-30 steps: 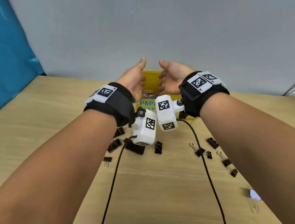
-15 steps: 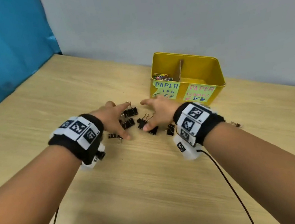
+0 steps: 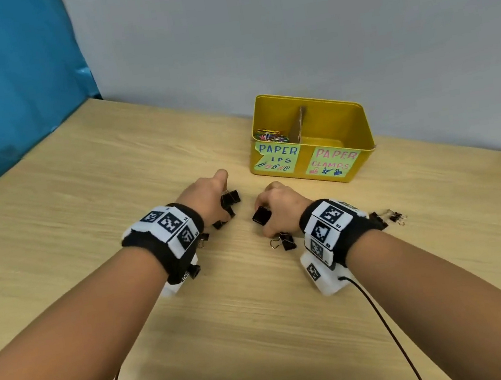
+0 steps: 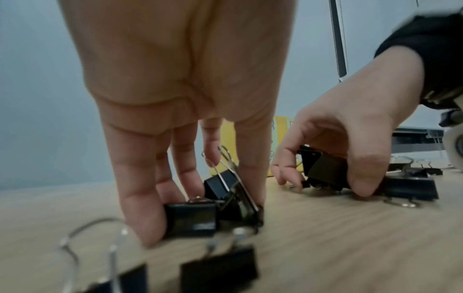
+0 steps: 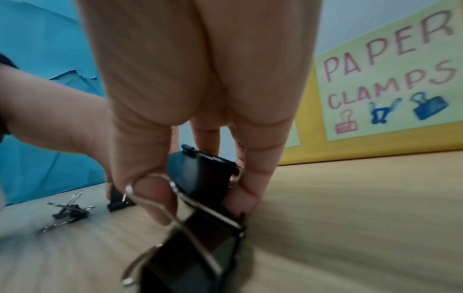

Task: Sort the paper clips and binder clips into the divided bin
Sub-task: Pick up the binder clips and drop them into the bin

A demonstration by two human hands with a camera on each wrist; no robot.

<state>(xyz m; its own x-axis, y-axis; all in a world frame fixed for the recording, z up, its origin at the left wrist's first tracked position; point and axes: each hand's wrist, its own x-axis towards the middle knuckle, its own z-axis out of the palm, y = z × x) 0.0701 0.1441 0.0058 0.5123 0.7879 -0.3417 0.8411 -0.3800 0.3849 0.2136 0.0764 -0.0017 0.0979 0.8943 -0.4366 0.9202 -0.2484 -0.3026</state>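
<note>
The yellow divided bin [image 3: 361,138] stands at the back of the table, with coloured paper clips [image 3: 268,135] in its left compartment. My left hand [image 3: 223,207] is down on the table with its fingers curled round a cluster of black binder clips [image 4: 191,218], pinching them between fingertips and thumb. Just to the right, my right hand [image 3: 266,217] grips one large black binder clip [image 5: 200,176] tilted on the wood. A second large clip [image 5: 195,249] lies right under that wrist. Both hands are a short way in front of the bin.
Loose binder clips lie on the wood: two near my left wrist [image 4: 218,267], one below the right hand [image 3: 284,243], several to the right [image 3: 391,216]. A cardboard divider [image 3: 298,125] splits the bin. A grey wall stands behind and a blue sheet [image 3: 3,89] on the left.
Both hands came down from over the bin to the clips on the table. Their fingers, spread half a second ago, are now curled round binder clips.
</note>
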